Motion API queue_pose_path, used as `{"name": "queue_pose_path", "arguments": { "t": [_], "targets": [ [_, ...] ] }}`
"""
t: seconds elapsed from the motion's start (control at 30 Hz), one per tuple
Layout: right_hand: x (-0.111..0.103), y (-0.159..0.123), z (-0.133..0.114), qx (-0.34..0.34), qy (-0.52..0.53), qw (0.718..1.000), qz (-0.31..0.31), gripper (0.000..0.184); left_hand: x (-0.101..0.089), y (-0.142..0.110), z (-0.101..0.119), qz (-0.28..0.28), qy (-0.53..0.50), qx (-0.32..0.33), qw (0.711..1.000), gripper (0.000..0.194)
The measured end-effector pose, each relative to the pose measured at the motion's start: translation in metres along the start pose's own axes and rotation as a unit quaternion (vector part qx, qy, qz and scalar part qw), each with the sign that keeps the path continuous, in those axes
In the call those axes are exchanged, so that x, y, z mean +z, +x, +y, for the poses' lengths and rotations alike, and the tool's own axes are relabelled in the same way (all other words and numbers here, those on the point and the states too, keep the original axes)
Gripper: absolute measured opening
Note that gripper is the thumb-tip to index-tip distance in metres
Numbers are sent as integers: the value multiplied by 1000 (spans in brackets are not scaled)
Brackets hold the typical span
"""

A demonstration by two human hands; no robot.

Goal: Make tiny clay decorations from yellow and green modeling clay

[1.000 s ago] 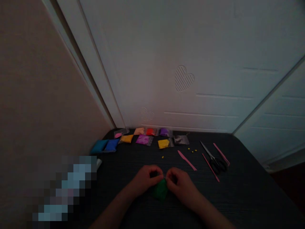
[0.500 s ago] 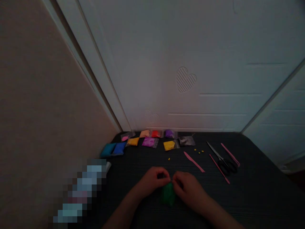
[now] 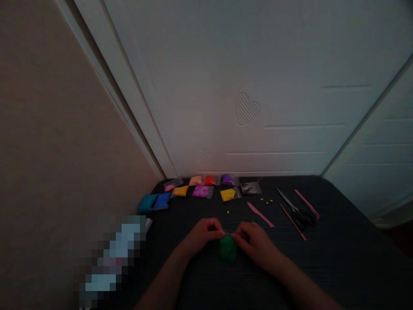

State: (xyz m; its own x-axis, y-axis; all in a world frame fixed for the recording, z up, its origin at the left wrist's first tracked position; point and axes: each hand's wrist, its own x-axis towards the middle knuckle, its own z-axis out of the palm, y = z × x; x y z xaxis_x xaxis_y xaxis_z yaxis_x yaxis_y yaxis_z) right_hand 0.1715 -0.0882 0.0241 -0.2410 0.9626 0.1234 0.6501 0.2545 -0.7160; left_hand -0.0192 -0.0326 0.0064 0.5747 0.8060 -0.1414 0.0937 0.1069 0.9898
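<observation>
A small clear bag of green clay (image 3: pixel 227 249) hangs between my two hands over a dark table (image 3: pixel 338 258). My left hand (image 3: pixel 204 234) pinches the bag's top edge on the left side. My right hand (image 3: pixel 253 242) pinches the same edge on the right side. Both hands have their fingers closed, and the fingertips nearly meet above the green lump. The room is dim, so the bag's opening is hard to make out.
Several small bags of coloured clay lie at the table's back, among them blue (image 3: pixel 161 200), magenta (image 3: pixel 202 190) and yellow (image 3: pixel 228 194). Pink modelling tools (image 3: pixel 260 214) and black scissors (image 3: pixel 297 211) lie to the right. White panelled doors stand behind; a beige wall is on the left.
Both hands and the green bag have stayed together, shifting slightly on the table as my head moved. The grip looks the same throughout.
</observation>
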Motion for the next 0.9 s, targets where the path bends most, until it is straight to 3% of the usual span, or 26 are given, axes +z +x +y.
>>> {"name": "queue_pose_path", "arguments": {
  "t": [0.2, 0.4, 0.67, 0.77, 0.9],
  "targets": [
    [-5, 2, 7, -8, 29, 999, 33, 28, -5, 0, -3, 30, -97, 14, 995, 14],
    [-15, 12, 34, 37, 12, 991, 129, 29, -28, -5, -1, 135, -219, 59, 965, 14],
    [-6, 13, 40, -33, -48, 997, 47, 20, -61, 2, -11, 316, -300, 133, 890, 15],
    [-3, 12, 36, -48, -69, 996, 34, 17, -65, 3, -13, 349, -316, 143, 871, 16],
    [-1, 12, 33, -48, -82, 995, 36, 14, -64, 4, -13, 353, -332, 131, 865, 16]
  ]
}}
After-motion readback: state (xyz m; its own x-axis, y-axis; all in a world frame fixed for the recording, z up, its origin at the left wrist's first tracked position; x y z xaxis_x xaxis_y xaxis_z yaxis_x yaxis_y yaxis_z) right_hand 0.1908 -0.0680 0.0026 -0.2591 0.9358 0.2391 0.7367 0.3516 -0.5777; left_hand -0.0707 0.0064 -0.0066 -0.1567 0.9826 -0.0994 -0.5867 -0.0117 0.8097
